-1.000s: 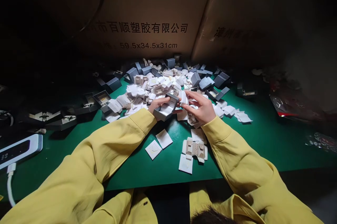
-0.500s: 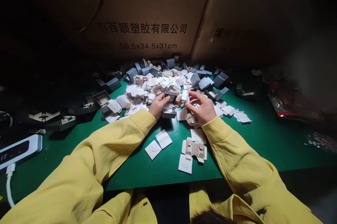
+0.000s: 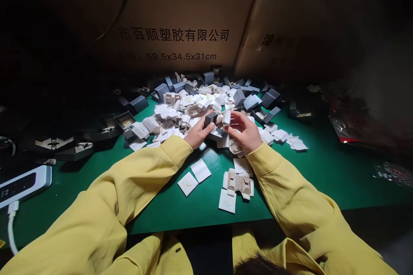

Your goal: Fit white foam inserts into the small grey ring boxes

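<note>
My left hand [image 3: 198,133] is closed round a small dark hinged box [image 3: 211,119], its lid raised and its lower half tilted toward the right. Just to the right, my right hand [image 3: 244,131] pinches a folded white card insert [image 3: 227,118] between thumb and fingers. The insert is close beside the box; whether they touch I cannot tell. Behind both hands spreads a heap of white card inserts [image 3: 203,102]. On the near side lie two flat white cards [image 3: 200,170] and an unfolded card insert [image 3: 239,183].
Dark boxes [image 3: 139,103] ring the heap on the green table [image 3: 155,210]. Large cardboard cartons [image 3: 180,4] stand behind. A white power strip [image 3: 26,184] with a cable lies at the left. Clear plastic packaging [image 3: 351,126] is at the right.
My left hand has turned the dark box, so its lower half now swings toward the right hand. The right hand with the white insert has shifted slightly left.
</note>
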A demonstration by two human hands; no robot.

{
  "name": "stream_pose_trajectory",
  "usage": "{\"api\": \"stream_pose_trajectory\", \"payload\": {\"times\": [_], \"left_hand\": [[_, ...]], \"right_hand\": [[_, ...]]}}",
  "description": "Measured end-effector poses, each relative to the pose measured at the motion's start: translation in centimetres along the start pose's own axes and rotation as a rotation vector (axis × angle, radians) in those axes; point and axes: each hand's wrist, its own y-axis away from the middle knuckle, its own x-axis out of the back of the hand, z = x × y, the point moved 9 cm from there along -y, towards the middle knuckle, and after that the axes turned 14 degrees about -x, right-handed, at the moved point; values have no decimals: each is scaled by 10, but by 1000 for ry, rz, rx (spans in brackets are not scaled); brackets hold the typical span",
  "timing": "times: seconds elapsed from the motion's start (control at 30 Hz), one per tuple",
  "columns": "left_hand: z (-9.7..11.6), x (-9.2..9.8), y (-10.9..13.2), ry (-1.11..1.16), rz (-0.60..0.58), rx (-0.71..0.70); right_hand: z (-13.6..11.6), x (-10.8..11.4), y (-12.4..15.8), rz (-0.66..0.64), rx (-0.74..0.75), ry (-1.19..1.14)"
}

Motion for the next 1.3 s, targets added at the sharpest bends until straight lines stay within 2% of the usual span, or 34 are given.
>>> {"api": "stream_pose_trajectory", "payload": {"times": [0.1, 0.33, 0.57, 0.8, 0.93, 1.1, 1.3], "left_hand": [[14, 1, -1, -176, -17, -112], [33, -7, 0, -348, -81, -263], [37, -4, 3, -446, -54, -292], [35, -7, 4, -449, -79, -266], [38, -6, 5, -491, -72, -289], [36, -1, 5, -505, -44, -281], [27, 7, 2, -444, 13, -246]], "right_hand": [[-1, -5, 2, -18, 29, 30], [2, -22, 7, -109, 27, 106], [0, -21, 6, -129, 12, 175], [0, -17, 5, -55, -67, 208], [-2, -20, 6, -95, -54, 243], [0, -24, 6, -135, 22, 356], [-9, -35, 13, -146, 287, 553]]}}
